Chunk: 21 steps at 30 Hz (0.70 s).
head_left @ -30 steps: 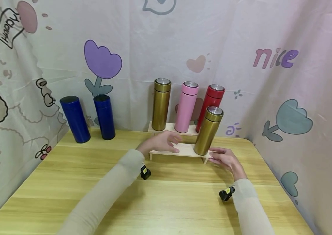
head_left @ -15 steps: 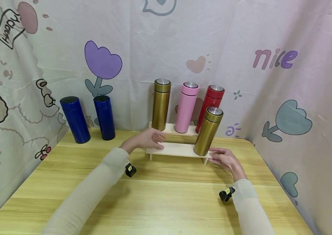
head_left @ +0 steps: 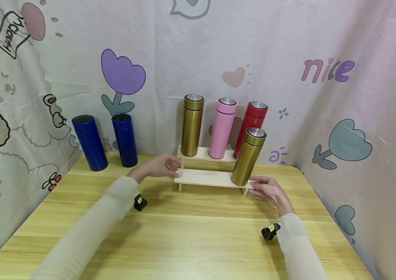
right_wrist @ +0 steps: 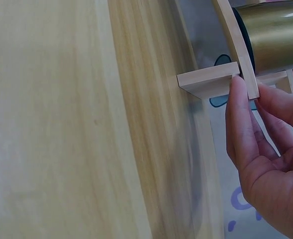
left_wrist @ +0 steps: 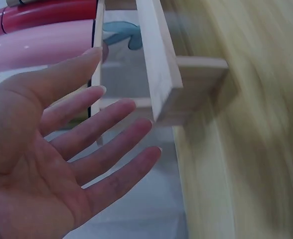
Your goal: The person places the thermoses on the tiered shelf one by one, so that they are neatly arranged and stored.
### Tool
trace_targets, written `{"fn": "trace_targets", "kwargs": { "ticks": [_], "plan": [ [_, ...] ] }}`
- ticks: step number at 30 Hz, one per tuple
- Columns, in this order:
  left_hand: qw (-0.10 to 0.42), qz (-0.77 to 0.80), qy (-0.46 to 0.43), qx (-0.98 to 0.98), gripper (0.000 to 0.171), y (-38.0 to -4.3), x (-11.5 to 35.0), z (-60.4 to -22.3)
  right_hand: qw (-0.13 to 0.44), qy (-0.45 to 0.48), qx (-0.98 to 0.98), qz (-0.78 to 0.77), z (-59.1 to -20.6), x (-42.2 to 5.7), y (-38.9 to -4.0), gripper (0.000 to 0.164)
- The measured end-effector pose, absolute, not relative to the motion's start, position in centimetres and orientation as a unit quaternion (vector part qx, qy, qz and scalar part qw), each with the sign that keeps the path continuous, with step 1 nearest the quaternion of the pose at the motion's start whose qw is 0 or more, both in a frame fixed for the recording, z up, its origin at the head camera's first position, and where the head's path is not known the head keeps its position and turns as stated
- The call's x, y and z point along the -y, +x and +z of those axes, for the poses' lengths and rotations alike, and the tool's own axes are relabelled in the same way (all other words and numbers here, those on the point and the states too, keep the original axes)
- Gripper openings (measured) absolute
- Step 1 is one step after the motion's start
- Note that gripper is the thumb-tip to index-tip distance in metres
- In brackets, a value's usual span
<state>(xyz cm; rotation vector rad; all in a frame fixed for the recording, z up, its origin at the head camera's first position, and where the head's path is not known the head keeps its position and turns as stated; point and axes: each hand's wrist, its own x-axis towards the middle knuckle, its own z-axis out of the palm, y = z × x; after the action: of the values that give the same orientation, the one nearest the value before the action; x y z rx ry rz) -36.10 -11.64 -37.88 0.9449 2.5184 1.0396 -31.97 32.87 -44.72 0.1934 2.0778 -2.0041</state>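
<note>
A two-tier wooden shelf (head_left: 208, 177) stands near the back of the table. My right hand (head_left: 268, 188) pinches the right end of its lower board (right_wrist: 237, 47) between thumb and fingers. Close to that end a gold thermos (head_left: 248, 157) stands on the lower tier. Off the shelf's left end is my left hand (head_left: 157, 166); in the left wrist view its fingers (left_wrist: 119, 181) are spread and hold nothing. Whether a fingertip touches the board is unclear. On the upper tier are another gold thermos (head_left: 191, 128), a pink thermos (head_left: 222, 128) and a red thermos (head_left: 255, 112), partly hidden.
Two blue thermoses (head_left: 90, 144) stand at the back left of the wooden table (head_left: 198, 241). A patterned curtain (head_left: 271, 46) hangs behind and along both sides.
My left hand has moved left along the lower tier to its left end, uncovering the board. The right hand keeps its pinch, and the thermoses have not moved.
</note>
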Motion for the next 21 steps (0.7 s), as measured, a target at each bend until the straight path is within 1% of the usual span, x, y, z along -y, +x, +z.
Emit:
{"fn": "trace_targets", "kwargs": {
  "ticks": [7, 15, 21],
  "plan": [
    [0.131, 0.347, 0.307, -0.876, 0.045, -36.4, 13.8, -38.3, 0.12, 0.069, -0.715, -0.685, -44.8, -32.8, -32.0, 0.057],
    [0.137, 0.301, 0.25, -0.91, 0.048, -37.2, 16.3, -38.6, 0.117, 0.073, -0.719, -0.682, -44.8, -32.8, -31.9, 0.053],
    [0.134, 0.287, 0.223, -0.922, 0.051, -37.6, 18.4, -39.3, 0.115, 0.066, -0.715, -0.687, -44.9, -32.8, -31.9, 0.053]
  ]
}}
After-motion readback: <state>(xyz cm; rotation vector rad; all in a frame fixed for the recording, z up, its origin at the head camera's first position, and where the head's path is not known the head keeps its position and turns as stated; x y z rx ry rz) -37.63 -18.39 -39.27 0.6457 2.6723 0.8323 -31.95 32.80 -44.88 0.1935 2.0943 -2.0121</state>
